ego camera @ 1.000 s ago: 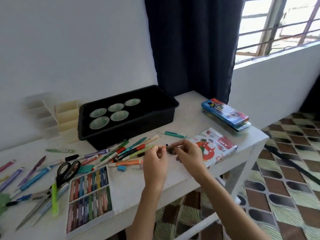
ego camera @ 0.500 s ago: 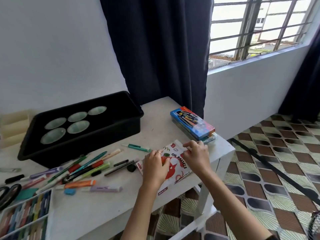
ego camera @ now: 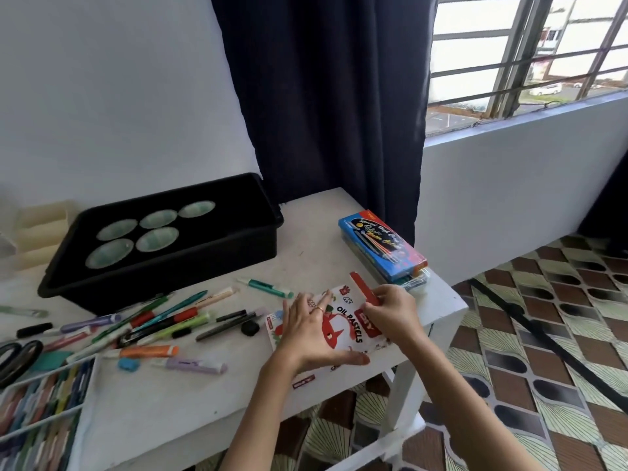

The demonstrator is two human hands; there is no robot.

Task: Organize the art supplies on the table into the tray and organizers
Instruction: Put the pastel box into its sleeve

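Note:
A white oil pastels box (ego camera: 343, 326) with a red drawing lies near the table's front right edge. My left hand (ego camera: 311, 329) rests flat on its left part with fingers spread. My right hand (ego camera: 390, 312) pinches the box's red end flap (ego camera: 363, 287), which stands lifted open. A black tray (ego camera: 265, 232) with several round pale dishes sits at the back. Cream organizers (ego camera: 40, 229) stand left of the tray. Loose pens and markers (ego camera: 163, 317) lie in a heap in front of the tray.
A blue watercolour box (ego camera: 380, 248) lies at the table's right edge. Scissors (ego camera: 17, 355) and an open set of pastels (ego camera: 37, 413) sit at the left. A black cap (ego camera: 250, 328) lies beside the pens. A dark curtain hangs behind; patterned floor lies to the right.
Both hands left the pen pile and moved right onto the oil pastels box. The right hand has lifted the box's red flap, and the view has turned to the right.

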